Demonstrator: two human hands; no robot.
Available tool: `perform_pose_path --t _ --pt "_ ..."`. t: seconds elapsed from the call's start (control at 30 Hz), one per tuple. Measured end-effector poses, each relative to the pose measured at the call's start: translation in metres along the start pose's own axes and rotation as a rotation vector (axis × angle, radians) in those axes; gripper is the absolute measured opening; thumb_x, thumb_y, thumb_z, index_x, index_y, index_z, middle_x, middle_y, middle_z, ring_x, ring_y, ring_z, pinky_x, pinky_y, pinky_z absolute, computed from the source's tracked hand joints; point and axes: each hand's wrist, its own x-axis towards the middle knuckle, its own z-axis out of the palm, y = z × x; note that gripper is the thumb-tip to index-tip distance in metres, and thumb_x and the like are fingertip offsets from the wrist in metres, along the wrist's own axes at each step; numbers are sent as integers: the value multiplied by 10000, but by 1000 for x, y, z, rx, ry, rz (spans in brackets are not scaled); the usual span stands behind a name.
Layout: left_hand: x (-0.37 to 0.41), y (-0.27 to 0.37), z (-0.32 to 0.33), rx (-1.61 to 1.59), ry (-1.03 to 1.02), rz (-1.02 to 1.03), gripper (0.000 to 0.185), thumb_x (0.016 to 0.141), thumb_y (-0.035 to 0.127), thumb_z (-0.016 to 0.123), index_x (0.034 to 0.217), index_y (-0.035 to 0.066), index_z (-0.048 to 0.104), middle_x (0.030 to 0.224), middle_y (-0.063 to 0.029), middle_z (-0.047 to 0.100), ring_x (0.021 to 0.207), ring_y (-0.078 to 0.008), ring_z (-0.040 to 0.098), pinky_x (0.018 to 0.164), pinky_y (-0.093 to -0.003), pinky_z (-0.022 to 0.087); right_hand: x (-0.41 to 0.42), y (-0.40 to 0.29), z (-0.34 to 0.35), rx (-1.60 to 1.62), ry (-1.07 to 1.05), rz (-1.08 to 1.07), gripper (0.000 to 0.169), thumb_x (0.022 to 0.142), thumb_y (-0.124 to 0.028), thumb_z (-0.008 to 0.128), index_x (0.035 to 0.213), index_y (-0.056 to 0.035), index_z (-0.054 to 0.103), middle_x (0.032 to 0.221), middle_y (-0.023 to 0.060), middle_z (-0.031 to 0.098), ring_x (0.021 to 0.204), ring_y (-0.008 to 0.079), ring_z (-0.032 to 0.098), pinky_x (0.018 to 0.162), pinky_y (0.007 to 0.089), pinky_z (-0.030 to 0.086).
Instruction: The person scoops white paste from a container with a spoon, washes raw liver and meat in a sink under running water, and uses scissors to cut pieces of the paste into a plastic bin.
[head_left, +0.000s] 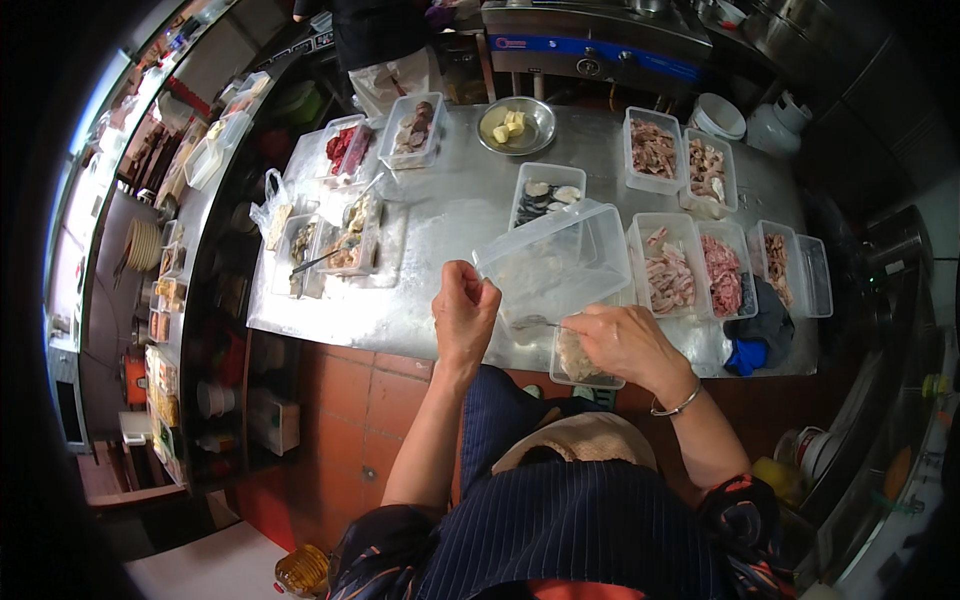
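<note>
My left hand (466, 300) pinches the corner of a clear plastic container (600, 255), which is tilted above the steel table. Below it, my right hand (626, 341) grips a metal spoon (531, 321), its bowl pointing left by the tilted container's lower side. Under my right hand, a clear tub of pale food (576, 358) sits at the table's near edge. Behind the tilted container stands a tub with dark and white pieces (551, 193), partly hidden by it. Whether the tilted container holds anything is hard to tell.
Tubs of sliced meat (669, 277) and minced meat (722, 274) stand at right on the steel table (435, 217), near a dark cloth (765, 319). A metal bowl (517, 126) is at the back, filled tubs (349, 232) at left. A person (382, 45) stands beyond.
</note>
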Motion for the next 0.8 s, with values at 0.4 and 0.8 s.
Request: perform_pose_path --t 0.4,0.8 --pt "7 -16 26 -2 -11 -19 157 744 92 570 830 26 456 615 -60 517 545 -128 490 533 -274 418 -80 40 -10 6 17 318 220 787 -77 508 970 -81 629 752 132 535 651 329 551 566 409 447" --pt "-3 -130 -52 -488 154 -548 151 783 40 529 760 105 395 561 4 445 431 -73 408 382 -184 311 -112 28 52 23 229 469 290 768 -25 490 1043 -63 571 766 147 541 671 346 564 569 421 456"
